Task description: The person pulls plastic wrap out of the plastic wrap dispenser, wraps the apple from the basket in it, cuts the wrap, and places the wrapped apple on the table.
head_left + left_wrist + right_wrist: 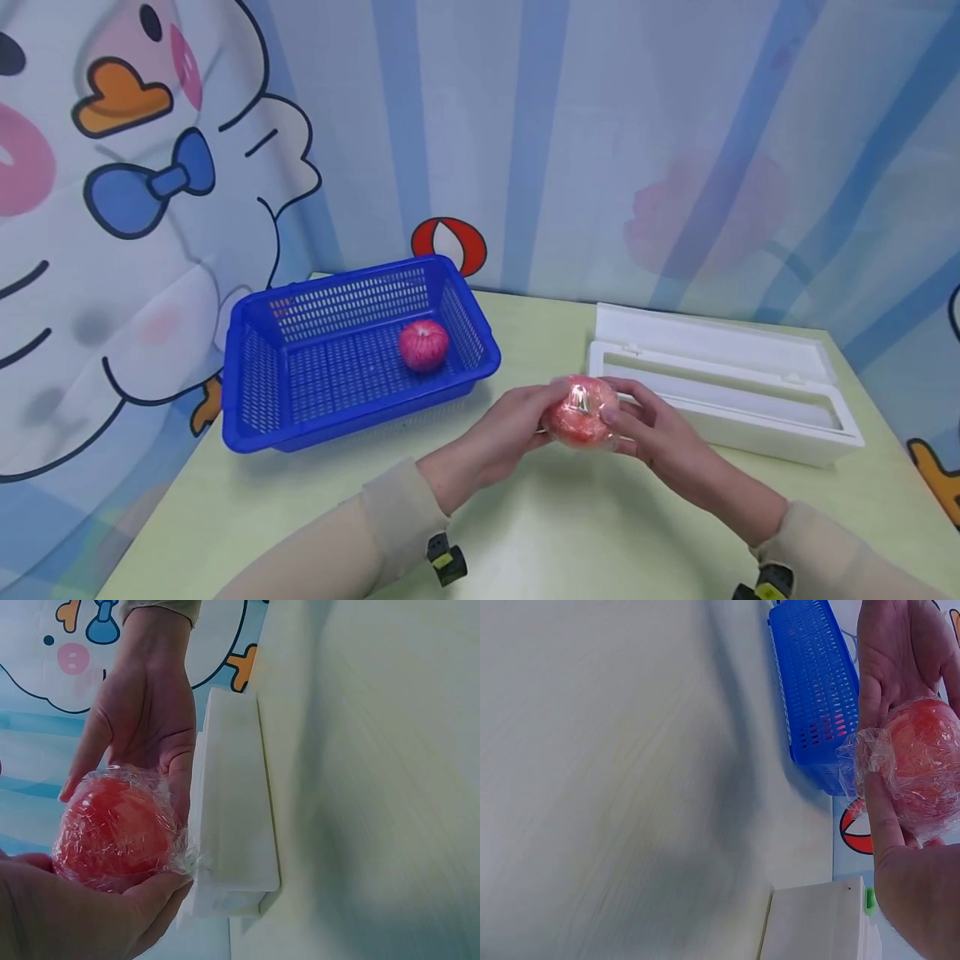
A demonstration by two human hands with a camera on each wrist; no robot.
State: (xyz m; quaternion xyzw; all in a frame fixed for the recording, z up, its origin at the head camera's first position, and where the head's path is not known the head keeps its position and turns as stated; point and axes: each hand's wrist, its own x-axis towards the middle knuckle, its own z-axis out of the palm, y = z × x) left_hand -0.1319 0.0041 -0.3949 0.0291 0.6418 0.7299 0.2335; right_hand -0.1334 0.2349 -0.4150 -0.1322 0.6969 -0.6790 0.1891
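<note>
A red apple (581, 421) wrapped in crinkled clear cling film is held above the table between both hands. My left hand (504, 437) grips it from the left, fingers round its side. From the right, my right hand (660, 433) holds it too, with the thumb on the film. Loose film (870, 757) bunches at the fruit's underside in the right wrist view. The left wrist view shows the film-covered front of the apple (116, 832) between the two hands. Fingers behind the fruit are partly hidden.
At the left stands a blue plastic basket (360, 421) with one pinkish-red apple (423, 345) inside. A long white box (765, 437) with its lid (712, 342) raised lies at the back right. Behind the pale table (525, 542) hangs a printed curtain (487, 125).
</note>
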